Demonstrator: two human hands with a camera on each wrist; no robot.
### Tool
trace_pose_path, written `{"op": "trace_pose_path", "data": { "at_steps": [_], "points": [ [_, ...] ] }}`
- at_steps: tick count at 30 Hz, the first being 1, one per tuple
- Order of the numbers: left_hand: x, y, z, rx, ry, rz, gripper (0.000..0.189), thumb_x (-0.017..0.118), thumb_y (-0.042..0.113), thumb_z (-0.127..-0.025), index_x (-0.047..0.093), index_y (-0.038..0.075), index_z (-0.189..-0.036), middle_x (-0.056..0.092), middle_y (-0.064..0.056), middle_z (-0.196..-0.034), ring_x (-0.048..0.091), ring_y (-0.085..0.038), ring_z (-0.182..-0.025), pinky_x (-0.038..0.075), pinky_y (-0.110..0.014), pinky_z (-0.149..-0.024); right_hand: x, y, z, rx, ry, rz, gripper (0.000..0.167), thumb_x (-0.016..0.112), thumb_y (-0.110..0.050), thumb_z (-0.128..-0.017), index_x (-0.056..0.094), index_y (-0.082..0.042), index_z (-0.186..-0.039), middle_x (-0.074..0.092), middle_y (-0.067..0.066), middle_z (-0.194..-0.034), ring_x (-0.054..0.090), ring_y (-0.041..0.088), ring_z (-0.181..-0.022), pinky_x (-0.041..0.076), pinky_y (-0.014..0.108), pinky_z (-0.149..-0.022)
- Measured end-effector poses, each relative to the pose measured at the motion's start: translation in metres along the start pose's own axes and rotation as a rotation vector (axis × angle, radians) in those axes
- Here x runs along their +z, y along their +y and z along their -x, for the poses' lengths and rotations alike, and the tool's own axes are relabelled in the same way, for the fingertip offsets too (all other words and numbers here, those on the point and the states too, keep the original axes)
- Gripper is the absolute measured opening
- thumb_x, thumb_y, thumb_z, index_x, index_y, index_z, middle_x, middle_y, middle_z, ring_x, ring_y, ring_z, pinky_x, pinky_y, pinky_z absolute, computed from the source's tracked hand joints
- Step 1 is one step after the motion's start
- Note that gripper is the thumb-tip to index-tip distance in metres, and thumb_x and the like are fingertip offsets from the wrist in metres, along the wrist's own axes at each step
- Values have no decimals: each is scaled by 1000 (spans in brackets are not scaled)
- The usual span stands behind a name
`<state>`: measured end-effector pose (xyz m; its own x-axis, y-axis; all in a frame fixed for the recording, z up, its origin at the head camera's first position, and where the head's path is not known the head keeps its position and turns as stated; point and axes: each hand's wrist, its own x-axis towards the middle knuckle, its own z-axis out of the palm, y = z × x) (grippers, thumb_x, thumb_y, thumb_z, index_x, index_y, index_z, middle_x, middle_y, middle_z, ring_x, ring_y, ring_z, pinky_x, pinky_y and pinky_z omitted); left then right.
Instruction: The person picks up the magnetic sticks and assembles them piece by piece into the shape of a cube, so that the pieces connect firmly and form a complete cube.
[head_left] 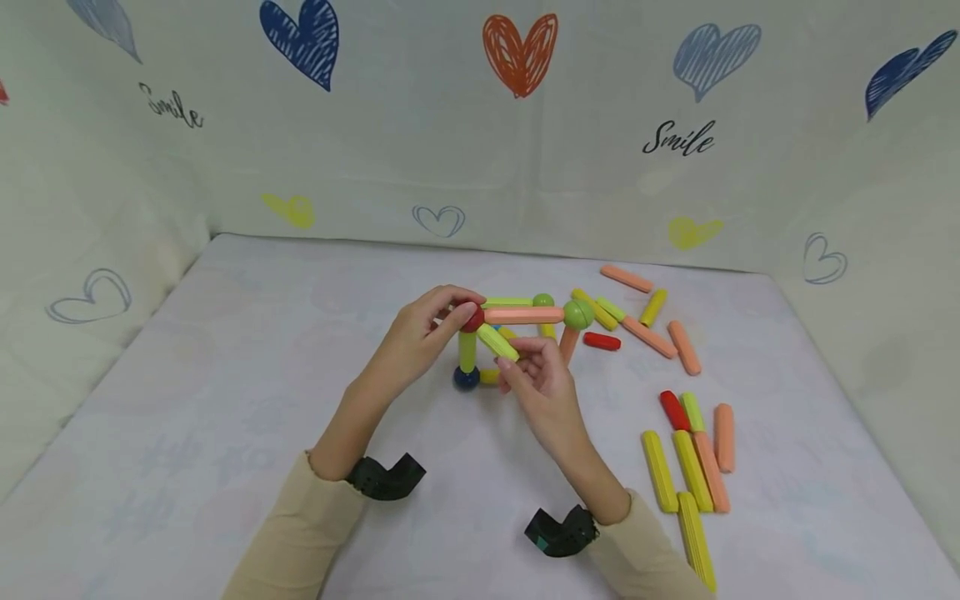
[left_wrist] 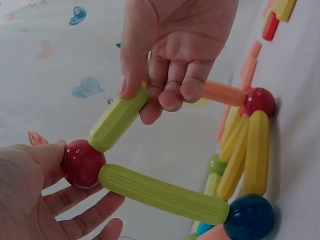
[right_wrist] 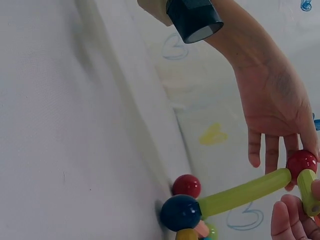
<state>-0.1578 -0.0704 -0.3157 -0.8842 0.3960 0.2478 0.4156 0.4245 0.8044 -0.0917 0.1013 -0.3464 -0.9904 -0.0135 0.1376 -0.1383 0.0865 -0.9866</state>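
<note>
My left hand (head_left: 408,337) pinches a glossy red ball (left_wrist: 83,164) at the top near corner of a frame built from sticks and balls. Between thumb and fingers, my right hand (head_left: 547,392) holds a short light-green stick (left_wrist: 118,120), its far end against that ball. Below the ball, an upright light-green stick (left_wrist: 164,194) runs down to a dark blue ball (head_left: 467,378) on the table. A salmon stick (head_left: 523,316) spans from the red ball to a green ball (head_left: 578,314). Part of the frame is hidden behind my right hand in the head view.
Loose sticks lie right of the frame: a red stick (head_left: 602,341), a salmon stick (head_left: 684,347) and several others. Nearer, another group includes a yellow stick (head_left: 659,472) and a salmon stick (head_left: 724,437). A heart-printed cloth (head_left: 450,150) hangs behind the white table (head_left: 225,350).
</note>
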Motion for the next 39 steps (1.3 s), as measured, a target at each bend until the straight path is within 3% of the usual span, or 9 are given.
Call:
{"op": "trace_pose_path", "data": {
  "at_steps": [7, 11, 15, 20, 25, 29, 33, 36, 39],
  "points": [
    [-1, 1, 0, -20, -19, 2, 29, 47, 30, -97, 57, 13, -119, 60, -4, -114, 58, -20, -98, 50, -38, -83, -7, 0, -3, 22, -27, 67, 34, 59, -7, -90, 45, -1, -121, 56, 15, -108, 57, 20, -86, 54, 30, -75],
    [-1, 1, 0, -21, -19, -4, 30, 47, 30, -97, 57, 12, -119, 60, -4, -115, 57, -20, -99, 50, -38, -83, -13, -1, -4, 46, -44, 158, 34, 62, -11, -89, 48, -4, -119, 57, 14, -108, 56, 20, -91, 52, 24, -76],
    [-1, 1, -1, -16, -20, -3, 30, 48, 29, -97, 56, 11, -119, 60, -4, -114, 57, -20, -98, 50, -38, -83, -22, -4, -6, 4, -69, 280, 32, 64, -16, -88, 53, -5, -116, 60, 11, -104, 56, 19, -93, 49, 18, -74],
    [-2, 1, -1, -16, -26, -3, 30, 48, 29, -97, 56, 11, -119, 60, -5, -114, 57, -20, -98, 50, -38, -84, -42, -12, -8, -25, -118, 427, 23, 62, -16, -89, 58, -6, -109, 63, 7, -98, 58, 19, -85, 50, 22, -71],
    [-2, 1, -1, -10, -32, -3, 29, 47, 27, -98, 56, 11, -120, 60, -5, -113, 56, -19, -97, 49, -37, -84, -74, -18, -10, -20, -125, 540, 20, 58, -16, -92, 59, -4, -108, 64, 10, -96, 58, 16, -80, 50, 23, -70],
    [-2, 0, 0, -3, -32, -3, 28, 47, 26, -98, 56, 11, -120, 60, -5, -112, 56, -19, -96, 49, -36, -83, -104, -23, -10, 0, -68, 592, 25, 55, -19, -94, 57, -2, -111, 65, 12, -102, 59, 7, -80, 48, 17, -71],
    [-2, 0, 0, 7, -29, -3, 27, 48, 24, -97, 56, 11, -120, 60, -5, -112, 56, -19, -96, 49, -36, -83, -136, -19, -12, 91, 25, 667, 36, 53, -30, -95, 54, -2, -117, 62, 14, -107, 58, 15, -88, 47, 19, -74],
    [-2, -1, 0, 17, -24, -8, 27, 50, 22, -97, 56, 10, -120, 59, -5, -112, 56, -19, -97, 49, -37, -83, -169, 7, -19, 188, 110, 735, 45, 51, -44, -93, 53, -8, -120, 59, 12, -111, 55, 23, -94, 48, 26, -69],
    [-3, 0, 0, 22, -20, -12, 26, 51, 21, -96, 56, 10, -119, 58, -5, -112, 55, -19, -98, 49, -36, -83, -209, 52, -30, 279, 188, 787, 55, 47, -57, -89, 50, -15, -126, 54, 9, -117, 50, 25, -101, 47, 30, -64]
  ]
}}
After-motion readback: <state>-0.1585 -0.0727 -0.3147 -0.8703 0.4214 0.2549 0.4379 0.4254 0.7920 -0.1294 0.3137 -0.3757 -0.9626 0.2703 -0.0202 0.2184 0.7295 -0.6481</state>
